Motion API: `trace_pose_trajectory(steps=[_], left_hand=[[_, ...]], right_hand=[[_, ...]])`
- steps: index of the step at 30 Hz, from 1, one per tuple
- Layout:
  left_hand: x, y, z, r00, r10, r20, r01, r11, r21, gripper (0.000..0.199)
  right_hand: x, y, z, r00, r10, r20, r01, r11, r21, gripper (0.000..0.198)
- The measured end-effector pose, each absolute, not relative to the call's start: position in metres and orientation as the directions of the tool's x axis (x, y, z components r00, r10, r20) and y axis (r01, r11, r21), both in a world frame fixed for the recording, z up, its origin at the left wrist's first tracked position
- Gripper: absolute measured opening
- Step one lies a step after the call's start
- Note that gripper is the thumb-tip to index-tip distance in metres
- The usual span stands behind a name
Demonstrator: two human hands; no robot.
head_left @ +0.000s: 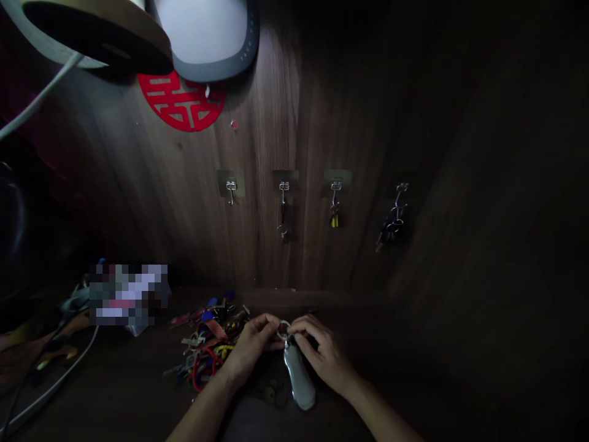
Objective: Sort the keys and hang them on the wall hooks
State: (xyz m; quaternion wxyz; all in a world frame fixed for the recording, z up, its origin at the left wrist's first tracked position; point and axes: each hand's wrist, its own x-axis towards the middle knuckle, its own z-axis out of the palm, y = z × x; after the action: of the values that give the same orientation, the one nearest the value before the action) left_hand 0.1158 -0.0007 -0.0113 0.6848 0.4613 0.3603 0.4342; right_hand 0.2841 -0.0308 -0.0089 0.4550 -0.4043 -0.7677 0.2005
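A metal key ring [284,325] is pinched between my two hands above the dark tabletop. From it hangs a long silver, rounded key fob [300,377], its lower end pointing toward me. My left hand [255,337] grips the ring's left side with thumb and fingers. On the other side, the fingertips of my right hand [319,350] close on the ring near the top of the fob. Left of my left hand lies a tangled pile of keys and coloured cords [207,347]. Some dim, dark keys [270,391] rest below, between my forearms.
Several adhesive hooks run along the wood panel; keys hang from the second hook [284,186], third hook [336,186] and right hook [402,187]. A red round paper-cut [191,104] and lamp-like objects are above. A blurred-out box and white cable [69,377] are at left.
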Motion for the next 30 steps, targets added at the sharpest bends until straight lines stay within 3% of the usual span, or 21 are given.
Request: trace_pose_trajectory(steps=[5,11,14,18,26,30], left_hand=[[0.116,0.002,-0.016,0.37,0.929,-0.034,-0.203,0.116,0.972,0.035],[0.115,0.005,-0.018,0.314,0.919,0.239,0.097,-0.281,0.955,0.026],[0.115,0.002,-0.016,0.345,0.89,0.298,0.165,-0.37,0.914,0.02],[0.115,0.0,-0.013,0.347,0.899,0.268,0.178,-0.343,0.922,0.021],[0.113,0.009,-0.021,0.274,0.947,0.167,0.045,-0.186,0.982,0.029],[0.114,0.011,-0.023,0.243,0.959,0.146,-0.003,-0.15,0.989,0.03]], right_hand=[[0.283,-0.029,-0.01,-0.267,0.823,0.502,0.417,0.568,-0.709,0.02],[0.284,-0.03,-0.007,-0.222,0.832,0.509,0.412,0.553,-0.724,0.021],[0.283,-0.031,-0.005,-0.228,0.823,0.521,0.395,0.567,-0.723,0.02],[0.282,-0.03,-0.006,-0.225,0.822,0.523,0.366,0.569,-0.736,0.02],[0.287,-0.028,-0.006,-0.126,0.831,0.542,0.326,0.55,-0.769,0.021],[0.286,-0.03,-0.004,-0.155,0.86,0.486,0.343,0.508,-0.79,0.023]])
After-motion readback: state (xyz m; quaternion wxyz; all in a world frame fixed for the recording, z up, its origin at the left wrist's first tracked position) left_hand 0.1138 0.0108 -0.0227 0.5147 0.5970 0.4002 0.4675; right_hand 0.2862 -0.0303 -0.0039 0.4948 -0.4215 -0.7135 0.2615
